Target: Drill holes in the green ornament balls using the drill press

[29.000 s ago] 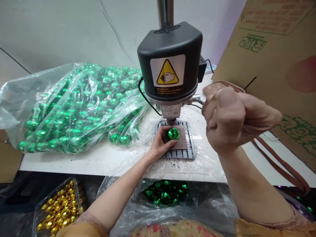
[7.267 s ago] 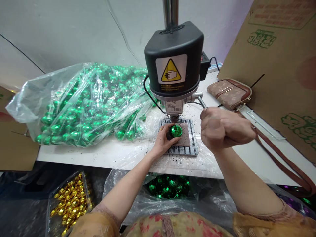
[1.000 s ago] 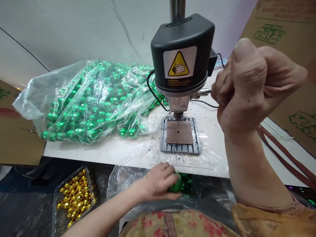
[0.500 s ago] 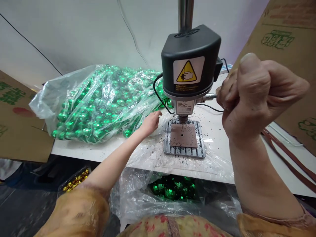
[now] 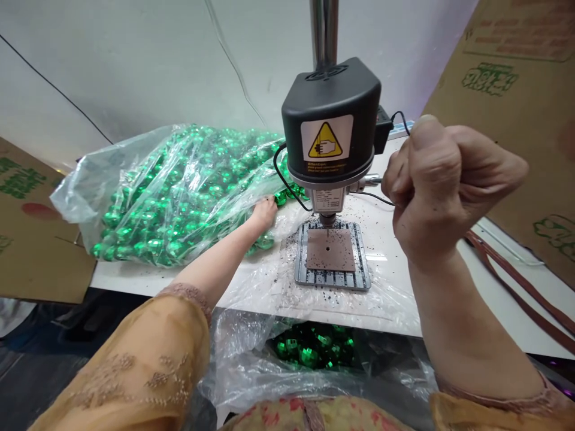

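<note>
Left hand at the right-hand end of a clear plastic bag, beside faceted green balls heaped in it on the white table; fingers curled forward, and from where I stand I cannot tell whether they grip a ball. Right hand clenched in a fist around the side handle of the black drill press, which bears a yellow warning label. Beneath the chuck, a brown pad with a small hole lies on the slotted metal base; dark shavings dot pad, base and table. Below the table's front edge, more green balls sit in clear plastic. Printed cardboard stands at right, near a brown strap.
</note>
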Tool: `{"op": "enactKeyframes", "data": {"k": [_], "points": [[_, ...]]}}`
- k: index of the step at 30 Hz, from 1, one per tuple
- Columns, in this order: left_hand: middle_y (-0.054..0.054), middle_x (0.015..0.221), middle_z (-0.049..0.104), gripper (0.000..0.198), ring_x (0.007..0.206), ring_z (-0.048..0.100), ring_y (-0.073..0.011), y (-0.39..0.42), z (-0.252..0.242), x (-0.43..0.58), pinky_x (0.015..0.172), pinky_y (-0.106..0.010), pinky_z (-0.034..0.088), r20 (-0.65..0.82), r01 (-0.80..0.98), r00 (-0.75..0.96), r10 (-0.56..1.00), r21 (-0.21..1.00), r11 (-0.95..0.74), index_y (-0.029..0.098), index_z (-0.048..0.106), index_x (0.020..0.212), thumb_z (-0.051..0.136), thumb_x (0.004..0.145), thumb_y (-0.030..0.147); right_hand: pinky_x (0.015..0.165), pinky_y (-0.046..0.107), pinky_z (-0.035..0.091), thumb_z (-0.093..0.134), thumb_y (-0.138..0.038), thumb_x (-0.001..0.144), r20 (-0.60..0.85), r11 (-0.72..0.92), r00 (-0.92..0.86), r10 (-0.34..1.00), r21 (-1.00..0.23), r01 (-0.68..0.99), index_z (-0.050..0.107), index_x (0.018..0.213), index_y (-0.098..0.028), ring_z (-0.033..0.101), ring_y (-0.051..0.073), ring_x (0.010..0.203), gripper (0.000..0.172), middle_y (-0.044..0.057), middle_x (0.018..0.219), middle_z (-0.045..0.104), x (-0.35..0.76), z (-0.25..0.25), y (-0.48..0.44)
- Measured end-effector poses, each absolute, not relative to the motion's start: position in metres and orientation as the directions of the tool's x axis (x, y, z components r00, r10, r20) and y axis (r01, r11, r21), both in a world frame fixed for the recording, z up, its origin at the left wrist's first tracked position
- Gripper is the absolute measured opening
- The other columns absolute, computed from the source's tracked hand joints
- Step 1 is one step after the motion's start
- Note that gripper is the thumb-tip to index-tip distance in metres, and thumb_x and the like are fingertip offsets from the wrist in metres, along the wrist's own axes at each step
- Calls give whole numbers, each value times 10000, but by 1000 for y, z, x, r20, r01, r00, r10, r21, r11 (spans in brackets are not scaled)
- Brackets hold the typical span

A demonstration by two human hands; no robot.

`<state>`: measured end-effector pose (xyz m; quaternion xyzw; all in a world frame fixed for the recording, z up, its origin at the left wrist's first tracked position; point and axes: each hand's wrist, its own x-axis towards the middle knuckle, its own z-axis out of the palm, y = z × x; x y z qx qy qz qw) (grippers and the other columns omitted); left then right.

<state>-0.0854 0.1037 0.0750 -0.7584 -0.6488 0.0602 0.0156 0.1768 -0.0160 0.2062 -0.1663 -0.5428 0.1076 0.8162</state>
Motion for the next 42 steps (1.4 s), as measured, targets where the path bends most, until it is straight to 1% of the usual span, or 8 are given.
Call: {"op": "enactKeyframes", "data": {"k": [5, 8, 11, 13, 17, 22, 28, 42], "points": [[-223, 1321, 615, 471, 1184, 616, -367, 90, 87, -88, 995, -437, 474, -11, 979, 202, 979, -20, -202, 114, 600, 1286, 692, 824, 115, 408, 287, 240, 655, -214, 913, 852, 925, 392, 347, -380, 7, 450, 501, -195, 340, 56, 397, 460, -61, 437, 385, 176, 205, -17], [-109, 1121, 677, 476, 1030, 658, -289, 61, 87, -85, 909, -396, 523, 137, 894, 195, 971, 384, -233, 191, 576, 1291, 736, 856, 297, 418, 281, 239, 648, -192, 913, 847, 923, 395, 354, -386, 0, 449, 508, -185, 333, 46, 404, 451, -67, 442, 380, 175, 205, -18], [-42, 975, 667, 480, 817, 651, -203, 25, 82, -74, 759, -355, 566, 131, 430, 115, 985, 887, -168, 223, 568, 1299, 680, 900, 465, 410, 279, 227, 649, -176, 912, 850, 934, 412, 330, -357, -12, 439, 503, -180, 328, 44, 387, 459, -68, 430, 367, 174, 204, -17], [-49, 1032, 678, 492, 844, 667, -190, 4, 78, -63, 744, -349, 597, 44, 75, 98, 994, 996, -51, 229, 577, 1299, 675, 899, 498, 408, 281, 226, 655, -181, 914, 857, 941, 410, 313, -337, -15, 422, 502, -183, 315, 44, 379, 474, -68, 431, 363, 174, 204, -16], [-81, 1169, 707, 457, 1008, 705, -221, -19, 74, -40, 855, -396, 641, -110, -292, 125, 986, 946, 142, 234, 623, 1268, 729, 878, 447, 410, 286, 236, 687, -271, 921, 858, 935, 392, 332, -353, -18, 392, 505, -191, 308, 48, 374, 516, -67, 435, 354, 174, 205, -16], [-58, 1109, 729, 454, 983, 722, -206, -22, 63, -25, 881, -401, 638, -173, -408, 142, 975, 887, 217, 231, 629, 1165, 839, 801, 406, 418, 290, 242, 676, -263, 925, 854, 936, 408, 323, -353, -2, 432, 500, -190, 317, 50, 382, 496, -65, 432, 373, 175, 203, -15], [-69, 1037, 746, 516, 824, 700, -172, -20, 52, -20, 629, -256, 529, -155, -313, 110, 982, 932, 182, 190, 627, 1127, 871, 743, 432, 438, 260, 244, 634, -177, 930, 856, 930, 385, 345, -367, -15, 440, 522, -184, 358, 35, 412, 452, -72, 458, 376, 175, 204, -19], [-69, 1143, 702, 538, 1057, 650, -207, -20, 42, -22, 921, -328, 525, 104, 106, 243, 964, 985, -133, 209, 605, 1271, 770, 880, 539, 436, 271, 232, 632, -180, 940, 862, 931, 370, 346, -363, -25, 407, 534, -195, 323, 38, 422, 464, -73, 469, 370, 175, 203, -20]]}}
